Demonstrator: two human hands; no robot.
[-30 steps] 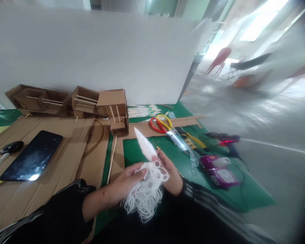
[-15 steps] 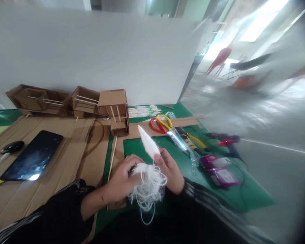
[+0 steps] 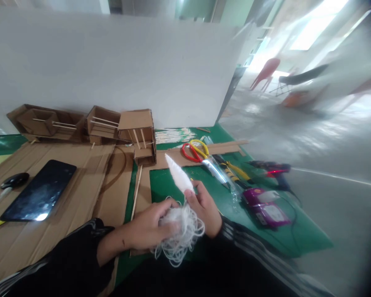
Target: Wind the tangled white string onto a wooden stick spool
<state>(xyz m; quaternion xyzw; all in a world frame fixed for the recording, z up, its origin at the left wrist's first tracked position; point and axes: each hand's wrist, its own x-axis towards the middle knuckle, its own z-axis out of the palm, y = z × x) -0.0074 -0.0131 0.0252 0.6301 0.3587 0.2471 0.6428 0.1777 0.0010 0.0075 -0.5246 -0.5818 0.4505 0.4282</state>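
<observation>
A loose tangle of white yarn (image 3: pixel 185 235) hangs between my two hands, low in the middle of the head view. My left hand (image 3: pixel 154 225) is closed around its left side, the thumb pressed into the strands. A pointed white piece (image 3: pixel 178 175), wrapped or fuzzy-looking, rises up and to the left from my right hand (image 3: pixel 205 206). The thumb and fingers of that hand pinch its lower end, just above the yarn. Strands partly hide the fingertips of both hands.
Cardboard boxes with sticks (image 3: pixel 137 136) stand before a white board (image 3: pixel 111 70). A phone (image 3: pixel 38 190) lies on cardboard at left. Scissors (image 3: pixel 214 171), pliers (image 3: pixel 238 170), a purple package (image 3: pixel 266 208) and a red-lit tool (image 3: pixel 273 170) are on the right.
My left hand and the yarn have moved slightly downward. The white piece has shifted a little left and down with my right hand. A hanging loop of yarn has drawn up.
</observation>
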